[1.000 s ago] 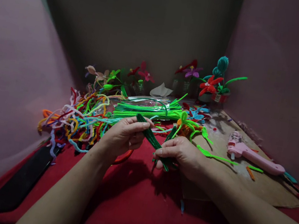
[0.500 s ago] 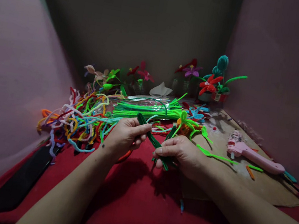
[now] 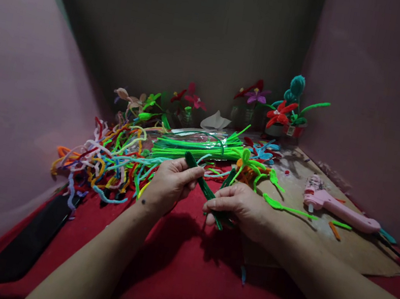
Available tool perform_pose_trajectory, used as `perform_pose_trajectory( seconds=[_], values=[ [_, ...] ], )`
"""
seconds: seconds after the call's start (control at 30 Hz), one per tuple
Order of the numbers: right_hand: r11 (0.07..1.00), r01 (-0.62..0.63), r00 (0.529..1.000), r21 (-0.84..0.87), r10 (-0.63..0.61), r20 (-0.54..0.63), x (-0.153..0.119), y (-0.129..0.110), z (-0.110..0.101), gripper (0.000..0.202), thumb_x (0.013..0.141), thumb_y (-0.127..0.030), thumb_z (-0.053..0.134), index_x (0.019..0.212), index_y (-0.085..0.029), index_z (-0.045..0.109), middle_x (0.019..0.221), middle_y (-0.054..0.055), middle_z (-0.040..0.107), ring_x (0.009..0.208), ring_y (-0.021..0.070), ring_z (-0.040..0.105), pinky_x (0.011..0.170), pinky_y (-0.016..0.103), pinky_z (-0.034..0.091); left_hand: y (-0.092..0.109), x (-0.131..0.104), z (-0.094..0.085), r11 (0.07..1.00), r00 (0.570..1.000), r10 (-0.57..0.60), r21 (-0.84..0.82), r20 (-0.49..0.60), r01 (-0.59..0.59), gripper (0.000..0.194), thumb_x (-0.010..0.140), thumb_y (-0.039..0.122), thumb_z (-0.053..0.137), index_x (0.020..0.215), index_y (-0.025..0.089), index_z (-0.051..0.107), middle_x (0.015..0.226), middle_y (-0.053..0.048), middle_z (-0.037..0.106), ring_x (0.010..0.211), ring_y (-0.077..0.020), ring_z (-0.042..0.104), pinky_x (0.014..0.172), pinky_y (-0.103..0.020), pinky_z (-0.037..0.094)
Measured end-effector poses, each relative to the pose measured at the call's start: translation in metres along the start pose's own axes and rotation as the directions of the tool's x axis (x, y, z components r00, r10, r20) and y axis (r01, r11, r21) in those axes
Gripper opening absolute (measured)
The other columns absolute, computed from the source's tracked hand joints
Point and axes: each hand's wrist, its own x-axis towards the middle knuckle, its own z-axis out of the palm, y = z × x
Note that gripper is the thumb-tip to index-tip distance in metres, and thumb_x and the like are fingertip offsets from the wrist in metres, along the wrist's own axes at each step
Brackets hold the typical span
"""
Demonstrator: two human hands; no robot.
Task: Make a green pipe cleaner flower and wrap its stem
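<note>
Between my hands is a dark green pipe cleaner piece (image 3: 207, 189), folded into narrow strips. My left hand (image 3: 173, 182) pinches one strip near its upper left end with thumb and fingers. Lower and to the right, my right hand (image 3: 237, 206) is closed on the other part, where strips cross; one strip sticks up above its fingers. The exact shape inside the right fingers is hidden. Just beyond both hands lies a bundle of bright green pipe cleaners (image 3: 192, 149) in clear plastic.
Tangled coloured pipe cleaners (image 3: 105, 158) heap at left, above a black flat object (image 3: 26, 242). A pink glue gun (image 3: 344, 210) rests on a cardboard sheet (image 3: 356, 251) at right, near green leaf stems (image 3: 286, 207). Pipe-cleaner flowers (image 3: 279, 113) stand at the back. Red cloth (image 3: 199, 283) covers the table.
Both hands keep their grip on the dark green pipe cleaner piece. The left hand has shifted very slightly right and down; little else differs.
</note>
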Motion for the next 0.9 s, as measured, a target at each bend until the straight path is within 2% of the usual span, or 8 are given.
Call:
perform_pose_trajectory(
  seconds=[0.2, 0.3, 0.43, 0.53, 0.77, 0.9],
  values=[
    [0.998, -0.009, 1.000, 0.068, 0.008, 0.012, 0.0016, 0.0043, -0.0018, 0.017, 0.067, -0.027, 0.065, 0.068, -0.010, 0.065, 0.052, 0.004, 0.065, 0.038, 0.0086, 0.052, 0.039, 0.020, 0.034, -0.0007, 0.0006, -0.0003, 0.999, 1.000, 0.000, -0.035, 0.005, 0.000, 0.029, 0.065, 0.031, 0.068, 0.055, 0.015, 0.047, 0.042, 0.006, 0.046, 0.030, -0.0020, 0.031, 0.030, -0.016, 0.018],
    [0.998, -0.009, 1.000, 0.054, 0.009, -0.004, 0.0027, 0.0064, -0.0029, 0.020, 0.068, -0.028, 0.065, 0.073, -0.009, 0.066, 0.055, 0.005, 0.066, 0.040, 0.0084, 0.053, 0.040, 0.020, 0.034, -0.0017, 0.0007, -0.0009, 0.999, 1.000, 0.004, -0.034, 0.015, -0.003, 0.029, 0.066, 0.032, 0.068, 0.055, 0.015, 0.048, 0.042, 0.006, 0.046, 0.030, -0.0020, 0.032, 0.031, -0.016, 0.019],
    [1.000, 0.008, 1.000, 0.011, -0.008, -0.020, 0.0013, 0.0049, -0.0018, 0.023, 0.069, -0.032, 0.066, 0.070, -0.009, 0.066, 0.058, 0.005, 0.067, 0.040, 0.0068, 0.051, 0.041, 0.020, 0.033, -0.0008, -0.0006, -0.0001, 1.000, 1.000, -0.011, -0.027, -0.007, 0.011, 0.030, 0.064, 0.033, 0.069, 0.054, 0.014, 0.048, 0.041, 0.005, 0.046, 0.029, -0.0019, 0.033, 0.031, -0.016, 0.020],
    [1.000, -0.005, 1.000, -0.002, 0.005, 0.023, -0.0010, 0.0025, 0.0006, 0.023, 0.070, -0.033, 0.064, 0.065, -0.010, 0.064, 0.056, 0.004, 0.066, 0.040, 0.0074, 0.051, 0.041, 0.020, 0.033, 0.0005, -0.0017, 0.0010, 0.999, 1.000, -0.019, -0.032, -0.008, 0.019, 0.030, 0.064, 0.032, 0.069, 0.053, 0.015, 0.047, 0.039, 0.006, 0.044, 0.029, -0.0019, 0.032, 0.031, -0.016, 0.019],
    [0.998, -0.036, 0.999, 0.046, 0.037, -0.026, -0.0020, 0.0030, 0.0030, 0.017, 0.071, -0.026, 0.061, 0.066, -0.011, 0.064, 0.056, 0.005, 0.066, 0.040, 0.0094, 0.053, 0.040, 0.021, 0.038, -0.0003, -0.0015, 0.0001, 1.000, 0.997, 0.012, -0.029, 0.082, -0.010, 0.030, 0.068, 0.031, 0.066, 0.053, 0.016, 0.046, 0.040, 0.006, 0.045, 0.031, -0.0030, 0.031, 0.032, -0.018, 0.018],
    [1.000, -0.007, 0.996, 0.017, 0.008, -0.084, -0.0005, 0.0041, 0.0027, 0.016, 0.070, -0.025, 0.060, 0.065, -0.010, 0.063, 0.054, 0.005, 0.065, 0.039, 0.0097, 0.052, 0.040, 0.022, 0.039, -0.0035, -0.0014, 0.0014, 0.999, 0.980, -0.006, -0.037, 0.200, 0.014, 0.025, 0.069, 0.031, 0.066, 0.057, 0.014, 0.052, 0.041, 0.006, 0.044, 0.034, -0.0034, 0.032, 0.035, -0.018, 0.021]
  ],
)
